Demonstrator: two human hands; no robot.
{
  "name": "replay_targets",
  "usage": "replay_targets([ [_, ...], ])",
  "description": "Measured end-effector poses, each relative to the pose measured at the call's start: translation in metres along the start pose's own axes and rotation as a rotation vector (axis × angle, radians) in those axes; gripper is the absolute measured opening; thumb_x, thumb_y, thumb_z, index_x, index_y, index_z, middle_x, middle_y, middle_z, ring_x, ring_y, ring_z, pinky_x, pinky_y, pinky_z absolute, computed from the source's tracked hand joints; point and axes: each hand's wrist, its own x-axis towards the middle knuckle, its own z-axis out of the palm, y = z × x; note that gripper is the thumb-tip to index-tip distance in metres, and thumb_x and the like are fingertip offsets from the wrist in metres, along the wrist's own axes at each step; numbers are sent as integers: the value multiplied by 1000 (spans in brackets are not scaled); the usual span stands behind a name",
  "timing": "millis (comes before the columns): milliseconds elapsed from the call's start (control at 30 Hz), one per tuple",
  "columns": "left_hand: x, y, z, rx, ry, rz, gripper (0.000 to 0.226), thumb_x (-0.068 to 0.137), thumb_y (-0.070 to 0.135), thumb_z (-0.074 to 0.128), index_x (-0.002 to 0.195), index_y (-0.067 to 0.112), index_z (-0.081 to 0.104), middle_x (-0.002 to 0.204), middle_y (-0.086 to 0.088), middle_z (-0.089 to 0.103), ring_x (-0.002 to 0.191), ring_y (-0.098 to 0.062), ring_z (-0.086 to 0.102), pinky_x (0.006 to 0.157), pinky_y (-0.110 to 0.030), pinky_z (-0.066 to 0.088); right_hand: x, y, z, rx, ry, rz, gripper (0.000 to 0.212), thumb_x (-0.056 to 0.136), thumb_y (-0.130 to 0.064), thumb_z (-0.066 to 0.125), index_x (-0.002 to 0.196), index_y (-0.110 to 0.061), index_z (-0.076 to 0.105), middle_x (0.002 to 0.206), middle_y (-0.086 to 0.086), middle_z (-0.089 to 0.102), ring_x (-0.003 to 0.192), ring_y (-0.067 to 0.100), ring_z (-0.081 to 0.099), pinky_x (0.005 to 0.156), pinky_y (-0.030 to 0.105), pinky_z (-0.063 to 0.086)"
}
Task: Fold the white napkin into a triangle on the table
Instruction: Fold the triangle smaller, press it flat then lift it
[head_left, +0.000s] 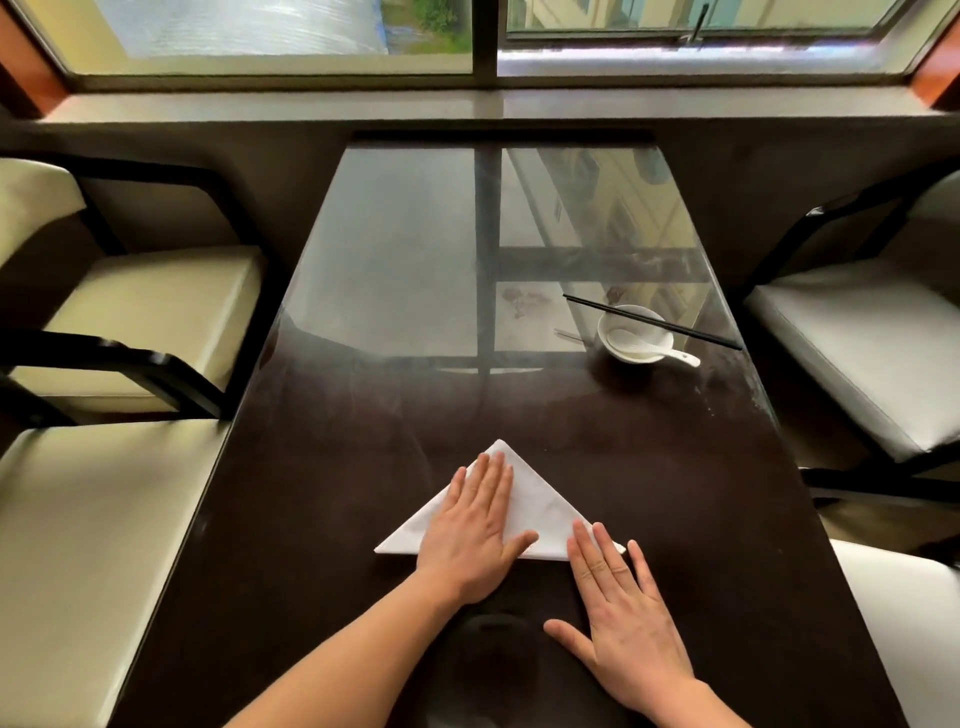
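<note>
The white napkin (540, 506) lies on the dark glossy table (332, 467) as a flat triangle, its apex pointing away from me and its long edge toward me. My left hand (475, 525) rests palm down on the napkin's left half, fingers straight and together. My right hand (626, 608) lies flat on the table at the napkin's right corner, with its fingertips over that corner. Neither hand grips anything.
A white bowl (635, 332) with a white spoon (654, 345) in it sits at the far right of the table, with black chopsticks (654, 322) laid across its rim. Cream-cushioned chairs (140, 312) stand on both sides. A window ledge runs beyond the table's far end.
</note>
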Motion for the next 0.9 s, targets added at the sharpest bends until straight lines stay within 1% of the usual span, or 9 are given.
replay_targets([
  [133, 18, -4, 9, 25, -26, 31, 85, 94, 69, 9, 155, 16, -16, 162, 0, -27, 145, -12, -33, 121, -38, -18, 2, 3, 3, -6, 15, -16, 93, 91, -79, 32, 156, -12, 28, 167, 2, 19, 153, 21, 19, 116, 49, 19],
  [267, 15, -20, 16, 15, 14, -43, 84, 93, 71, 2, 156, 16, -13, 163, 2, -22, 147, -12, -29, 123, -39, -12, 2, 2, 4, -20, 33, -16, 94, 91, -79, 33, 155, -11, 31, 167, 3, 21, 153, 20, 16, 115, 49, 20],
  [367, 10, -35, 11, 11, 16, -76, 83, 93, 71, 2, 156, 18, -11, 164, 4, -18, 149, -12, -24, 122, -40, -11, 3, 0, 1, -19, 22, -4, 94, 90, -80, 34, 154, -11, 34, 166, 4, 25, 152, 19, 17, 114, 49, 21],
  [500, -22, -57, 14, 23, 25, -147, 84, 92, 72, -2, 155, 17, -10, 164, 3, -17, 149, -16, -23, 121, -43, -10, 2, 0, -2, -32, 13, 11, 95, 88, -80, 35, 152, -11, 37, 164, 4, 27, 152, 19, 17, 114, 48, 21],
  [633, -73, -87, 22, 52, 19, -241, 87, 92, 74, 0, 156, 15, -4, 166, 0, -12, 151, -17, -18, 121, -43, -6, 3, 1, -4, -27, 1, 14, 95, 89, -80, 36, 155, -12, 32, 166, 3, 23, 153, 18, 14, 115, 48, 19],
  [700, -80, -91, 20, 40, 14, -234, 87, 93, 73, 2, 156, 13, -4, 166, -1, -12, 151, -19, -17, 121, -43, -6, 3, -2, -2, -27, 6, 8, 95, 89, -80, 35, 155, -12, 31, 166, 4, 21, 153, 19, 14, 115, 49, 18],
  [767, -81, -89, 15, 32, 26, -201, 84, 97, 69, 12, 157, 10, 3, 166, -4, -4, 153, -22, -7, 121, -43, -1, 3, -1, -2, -39, 6, 7, 94, 90, -79, 34, 155, -11, 31, 166, 4, 21, 153, 19, 14, 116, 49, 18],
  [833, -85, -86, 14, 45, 61, -95, 79, 100, 63, 24, 157, 10, 14, 167, -6, 7, 154, -22, 7, 120, -43, 7, 3, 0, -6, -55, 7, 12, 93, 90, -78, 31, 155, -10, 32, 166, 4, 22, 153, 19, 13, 116, 49, 18],
  [900, -92, -86, 18, 63, 54, -5, 78, 100, 63, 27, 157, 12, 18, 167, -5, 12, 153, -20, 10, 119, -42, 11, 2, -1, -9, -72, 7, 9, 93, 90, -78, 29, 154, -11, 33, 165, 3, 24, 153, 19, 10, 116, 48, 16],
])
